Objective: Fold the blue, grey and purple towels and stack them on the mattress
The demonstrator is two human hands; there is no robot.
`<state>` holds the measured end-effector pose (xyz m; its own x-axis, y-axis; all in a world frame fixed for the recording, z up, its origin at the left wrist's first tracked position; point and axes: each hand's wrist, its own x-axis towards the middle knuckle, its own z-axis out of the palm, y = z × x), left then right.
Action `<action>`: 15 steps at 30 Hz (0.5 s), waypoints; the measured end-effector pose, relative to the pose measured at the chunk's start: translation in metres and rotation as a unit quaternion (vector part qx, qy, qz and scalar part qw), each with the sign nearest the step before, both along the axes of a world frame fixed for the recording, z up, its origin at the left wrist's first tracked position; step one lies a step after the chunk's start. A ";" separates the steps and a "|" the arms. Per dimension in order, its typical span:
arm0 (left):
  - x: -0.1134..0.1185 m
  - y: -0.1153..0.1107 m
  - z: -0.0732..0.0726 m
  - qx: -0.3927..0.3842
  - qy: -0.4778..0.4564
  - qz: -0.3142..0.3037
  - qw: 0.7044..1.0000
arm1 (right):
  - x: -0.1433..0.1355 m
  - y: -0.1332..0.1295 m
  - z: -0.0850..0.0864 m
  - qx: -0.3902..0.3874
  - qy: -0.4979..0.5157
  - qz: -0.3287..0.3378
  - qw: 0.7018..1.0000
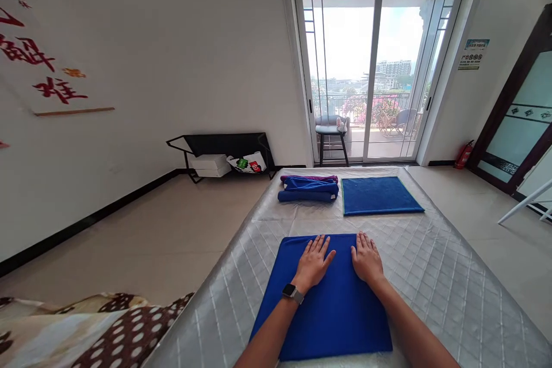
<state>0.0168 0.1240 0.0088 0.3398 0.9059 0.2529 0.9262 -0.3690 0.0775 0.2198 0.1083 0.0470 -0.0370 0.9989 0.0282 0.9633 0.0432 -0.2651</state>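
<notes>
A blue cloth (332,316) lies flat on a silver quilted mattress (228,293) in front of me. My left hand (314,261) rests palm down on its upper part, fingers spread, with a watch on the wrist. Near the cloth's upper right edge, my right hand (366,256) lies flat, its thumb apart from the fingers. Neither hand grips anything. Beyond them, a flat dark blue cloth (379,195) is at the right, and a pile of folded blue cloths (308,188) with a purple one at its back is at the left.
A patterned blanket (95,330) is at the lower left. Against the wall stands a low black rack (224,144) with white boxes (210,165). A stool (331,132) stands by the sliding glass doors. A fire extinguisher (464,155) is at the right.
</notes>
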 end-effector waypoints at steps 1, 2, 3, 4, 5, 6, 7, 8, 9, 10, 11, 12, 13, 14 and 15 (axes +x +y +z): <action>-0.021 0.002 -0.001 -0.007 0.007 0.030 0.999 | 0.000 0.000 0.001 -0.001 0.002 0.000 1.000; -0.040 0.003 -0.001 -0.014 0.014 0.059 0.998 | 0.000 -0.001 0.002 -0.002 0.003 0.001 1.000; -0.058 0.005 -0.002 -0.020 0.018 0.084 0.996 | 0.000 -0.001 0.003 -0.003 0.003 0.002 1.000; -0.072 0.006 -0.003 -0.024 0.021 0.105 0.994 | 0.000 -0.002 0.003 -0.005 0.002 0.003 1.000; -0.083 0.007 -0.004 -0.027 0.021 0.120 0.992 | 0.000 -0.002 0.004 -0.008 0.000 0.004 1.000; -0.091 0.008 -0.005 -0.030 0.021 0.130 0.991 | 0.000 -0.002 0.005 -0.010 -0.001 0.004 1.000; -0.095 0.008 -0.007 -0.033 0.022 0.135 0.990 | 0.000 -0.003 0.005 -0.011 -0.002 0.003 1.000; -0.097 0.009 -0.009 -0.035 0.023 0.138 0.990 | 0.000 -0.003 0.006 -0.012 -0.003 0.002 1.000; -0.097 0.009 -0.010 -0.035 0.024 0.140 0.989 | 0.000 -0.003 0.006 -0.013 -0.004 0.001 1.000; -0.095 0.009 -0.012 -0.035 0.024 0.142 0.989 | 0.000 -0.003 0.007 -0.012 -0.005 -0.001 1.000; -0.094 0.009 -0.013 -0.034 0.025 0.142 0.989 | 0.000 -0.003 0.007 -0.012 -0.006 -0.002 1.000; -0.093 0.010 -0.014 -0.034 0.025 0.143 0.989 | -0.001 -0.003 0.008 -0.011 -0.007 -0.004 1.000; -0.093 0.010 -0.015 -0.035 0.027 0.144 0.989 | -0.001 -0.003 0.008 -0.011 -0.008 -0.005 1.000; -0.094 0.011 -0.015 -0.038 0.031 0.144 0.988 | -0.001 -0.003 0.008 -0.011 -0.009 -0.005 1.000; -0.095 0.013 -0.015 -0.041 0.038 0.142 0.988 | -0.001 -0.003 0.009 -0.012 -0.010 -0.005 1.000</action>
